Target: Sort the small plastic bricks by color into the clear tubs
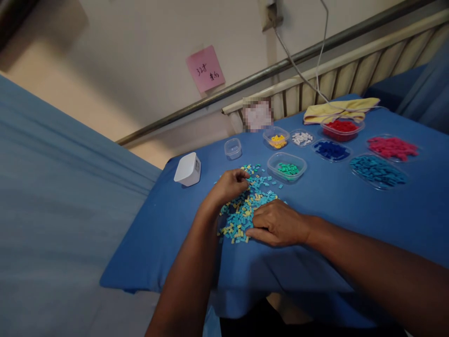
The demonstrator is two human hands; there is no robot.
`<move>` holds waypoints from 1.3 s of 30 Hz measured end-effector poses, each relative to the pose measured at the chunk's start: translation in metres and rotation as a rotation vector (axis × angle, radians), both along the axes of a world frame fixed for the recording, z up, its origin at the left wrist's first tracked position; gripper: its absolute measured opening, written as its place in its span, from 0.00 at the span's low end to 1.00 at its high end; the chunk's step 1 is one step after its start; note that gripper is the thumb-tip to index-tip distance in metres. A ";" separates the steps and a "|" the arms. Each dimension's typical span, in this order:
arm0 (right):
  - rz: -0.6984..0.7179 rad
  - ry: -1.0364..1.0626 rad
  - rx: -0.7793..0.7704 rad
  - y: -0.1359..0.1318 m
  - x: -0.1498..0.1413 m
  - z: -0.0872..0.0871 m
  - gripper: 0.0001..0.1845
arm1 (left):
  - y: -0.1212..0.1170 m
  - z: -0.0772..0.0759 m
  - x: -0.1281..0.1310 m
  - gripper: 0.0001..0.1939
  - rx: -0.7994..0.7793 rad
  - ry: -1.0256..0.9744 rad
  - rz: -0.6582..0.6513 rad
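A loose pile of small flat pieces (245, 210), mostly light blue mixed with pale yellow and some green, lies spread on the blue cloth. At the pile's far left side, my left hand (229, 187) has its fingers bent in, thumb and fingertips close together. What they hold, if anything, is too small to make out. My right hand (278, 223) rests over the near right part of the pile with its fingers curled down into the pieces and its thumb lying along the near edge. The fingertips of that hand are hidden.
Beyond the pile stand clear tubs of green pieces (288, 169), yellow pieces (278, 141) and red pieces (339, 127). White, dark blue, pink and teal pieces (379, 171) fill others. A small clear tub (233, 149), a white box (188, 169) and a yellow cloth (338, 110) sit around.
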State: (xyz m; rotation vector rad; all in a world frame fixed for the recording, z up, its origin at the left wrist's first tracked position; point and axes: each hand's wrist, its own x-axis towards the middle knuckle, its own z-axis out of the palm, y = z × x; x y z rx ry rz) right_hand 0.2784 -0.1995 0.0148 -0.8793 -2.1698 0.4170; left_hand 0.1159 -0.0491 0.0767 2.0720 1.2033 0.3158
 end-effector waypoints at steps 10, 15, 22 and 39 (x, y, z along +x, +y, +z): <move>0.000 -0.037 -0.013 0.000 0.001 0.001 0.27 | 0.004 -0.014 -0.004 0.11 0.221 0.260 -0.082; 0.005 -0.063 -0.018 0.001 0.000 0.001 0.27 | 0.008 -0.018 0.003 0.13 0.277 0.358 -0.077; 0.005 -0.081 -0.031 0.001 0.001 0.000 0.27 | 0.018 -0.012 0.013 0.09 0.188 0.420 -0.094; 0.010 -0.091 -0.031 0.001 0.001 0.001 0.26 | 0.017 -0.019 0.000 0.09 0.114 0.287 -0.078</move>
